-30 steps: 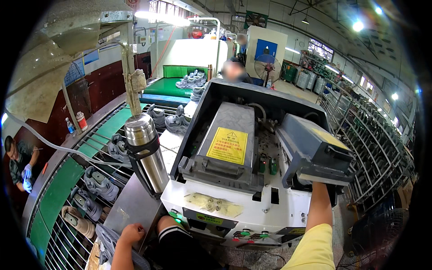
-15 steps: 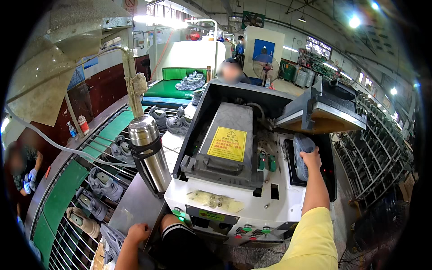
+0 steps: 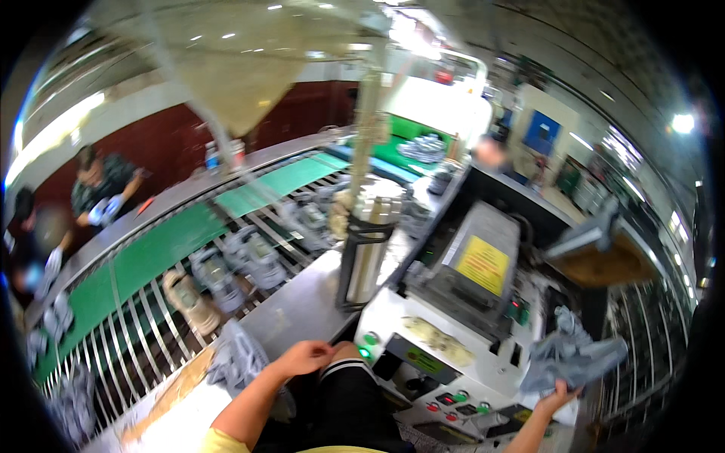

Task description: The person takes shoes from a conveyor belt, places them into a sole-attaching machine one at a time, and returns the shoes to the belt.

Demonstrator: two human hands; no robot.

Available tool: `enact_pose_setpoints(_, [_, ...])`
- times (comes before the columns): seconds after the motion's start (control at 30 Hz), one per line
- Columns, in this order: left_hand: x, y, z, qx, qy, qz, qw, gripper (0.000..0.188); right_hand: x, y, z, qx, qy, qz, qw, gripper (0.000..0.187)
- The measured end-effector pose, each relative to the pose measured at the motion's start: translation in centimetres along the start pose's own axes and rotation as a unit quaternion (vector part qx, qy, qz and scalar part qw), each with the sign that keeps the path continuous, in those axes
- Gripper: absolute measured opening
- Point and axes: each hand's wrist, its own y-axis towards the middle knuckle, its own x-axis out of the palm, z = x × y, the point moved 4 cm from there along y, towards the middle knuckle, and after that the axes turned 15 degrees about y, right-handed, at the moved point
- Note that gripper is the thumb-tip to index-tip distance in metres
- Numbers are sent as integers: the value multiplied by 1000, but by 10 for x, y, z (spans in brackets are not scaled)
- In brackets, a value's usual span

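My right hand (image 3: pixel 557 398) grips a grey shoe (image 3: pixel 572 361) by its underside, raised above the front right of a white machine (image 3: pixel 411 362). The shoe is tilted and smeared by motion. My left hand (image 3: pixel 308 357) rests by my knee with its fingers curled in and nothing visible in them. Left of that forearm, another grey shoe (image 3: pixel 240 359) lies on the bench edge. The machine has a dark cover with a yellow label (image 3: pixel 482 266), and a raised lid (image 3: pixel 600 257) over its right side.
A roller conveyor (image 3: pixel 136 321) with green strips carries several grey shoes and a beige shoe (image 3: pixel 190 302). A steel flask (image 3: pixel 370 253) stands on the metal bench (image 3: pixel 291 309) beside the machine. Co-workers are at the far left and behind the machine. Racks (image 3: pixel 642 340) stand at the right.
My right hand has lifted the grey shoe out of the machine's right recess and drawn it nearer. My view has swung left. The left hand stays closed by my knee.
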Motion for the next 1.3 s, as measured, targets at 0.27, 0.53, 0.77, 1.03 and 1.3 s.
enact_pose_setpoints(0.27, [35,-77,131,297,-309,-109,897,98,173,-223,-8,497,207,-165,827,64])
enact_pose_setpoints(0.53, [-87,-243,5,154,-509,338,776,87,354,-436,-65,459,114,-774,421,78])
enact_pose_setpoints(0.77, [-218,-330,-155,-41,-397,546,737,59,310,-532,44,513,-102,-737,428,98])
enact_pose_setpoints(1.03, [-295,-257,-237,-333,-94,592,728,64,307,-587,65,639,-53,-643,418,88])
enact_pose_setpoints(1.3, [-295,-218,-221,-363,-10,592,719,69,308,-577,64,648,-62,-538,535,72])
